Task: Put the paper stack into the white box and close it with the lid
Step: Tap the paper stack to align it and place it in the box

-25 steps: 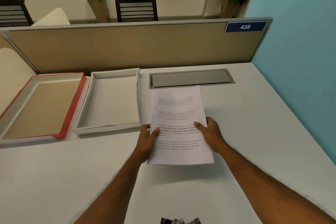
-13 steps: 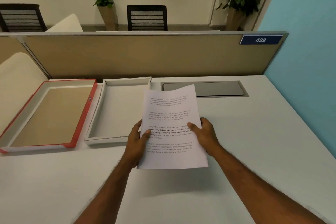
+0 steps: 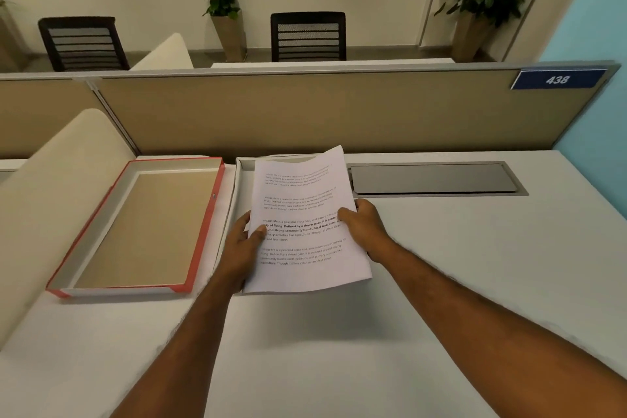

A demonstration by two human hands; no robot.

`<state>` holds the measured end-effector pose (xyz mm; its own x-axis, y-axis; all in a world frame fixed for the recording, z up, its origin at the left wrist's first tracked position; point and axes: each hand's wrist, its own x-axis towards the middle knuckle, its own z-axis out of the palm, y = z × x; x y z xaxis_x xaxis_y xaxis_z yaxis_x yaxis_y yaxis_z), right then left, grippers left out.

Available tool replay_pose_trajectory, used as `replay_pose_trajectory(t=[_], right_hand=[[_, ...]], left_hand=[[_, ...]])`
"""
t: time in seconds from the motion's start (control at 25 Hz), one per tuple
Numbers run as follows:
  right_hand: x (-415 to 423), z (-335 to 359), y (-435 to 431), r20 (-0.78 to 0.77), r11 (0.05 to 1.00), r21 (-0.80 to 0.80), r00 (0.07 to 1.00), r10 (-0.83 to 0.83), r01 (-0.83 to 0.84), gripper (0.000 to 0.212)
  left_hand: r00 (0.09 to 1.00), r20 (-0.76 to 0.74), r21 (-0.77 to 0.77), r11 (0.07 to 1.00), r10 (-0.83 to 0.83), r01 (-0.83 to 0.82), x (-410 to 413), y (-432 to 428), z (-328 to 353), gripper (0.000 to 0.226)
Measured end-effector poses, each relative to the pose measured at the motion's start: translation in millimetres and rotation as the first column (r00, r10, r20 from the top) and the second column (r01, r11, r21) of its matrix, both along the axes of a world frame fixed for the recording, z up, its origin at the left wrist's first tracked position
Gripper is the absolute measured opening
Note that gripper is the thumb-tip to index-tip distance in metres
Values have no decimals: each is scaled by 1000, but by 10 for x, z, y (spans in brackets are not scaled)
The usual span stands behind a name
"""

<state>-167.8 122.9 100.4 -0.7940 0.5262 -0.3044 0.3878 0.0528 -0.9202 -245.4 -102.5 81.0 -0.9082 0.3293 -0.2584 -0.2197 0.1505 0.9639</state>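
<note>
A printed white paper stack (image 3: 302,224) hangs in the air over the white box (image 3: 241,180), covering most of it. My left hand (image 3: 242,243) grips the stack's left edge and my right hand (image 3: 363,227) grips its right edge, thumbs on top. Only the box's left wall and far left corner show beside the paper. The red-edged lid (image 3: 142,224) lies upside down on the desk just left of the box, its brown inside facing up.
A grey cable hatch (image 3: 434,178) is set in the white desk (image 3: 475,265) right of the box. A beige partition (image 3: 305,112) closes the desk's far side; a blue wall stands at the right. A cream divider (image 3: 51,187) rises at the left.
Both hands have carried the paper stack leftward, from the desk beside the box to above the box. The camera has tilted and shifted too.
</note>
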Motion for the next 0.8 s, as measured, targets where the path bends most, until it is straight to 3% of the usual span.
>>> replay_pose_trajectory(t=[0.12, 0.28, 0.8], right_hand=[[-275, -130, -75, 60, 998, -42, 997, 47, -44, 18], [-617, -298, -95, 130, 994, -87, 988, 82, -71, 31], [-1178, -666, -36, 251, 995, -24, 963, 100, -98, 37]], left_hand=[[1000, -7, -32, 999, 7, -8, -264, -96, -110, 43], [999, 47, -83, 997, 8, -4, -578, -144, -239, 41], [996, 78, -268, 962, -37, 56, -1136, -1, -518, 40]])
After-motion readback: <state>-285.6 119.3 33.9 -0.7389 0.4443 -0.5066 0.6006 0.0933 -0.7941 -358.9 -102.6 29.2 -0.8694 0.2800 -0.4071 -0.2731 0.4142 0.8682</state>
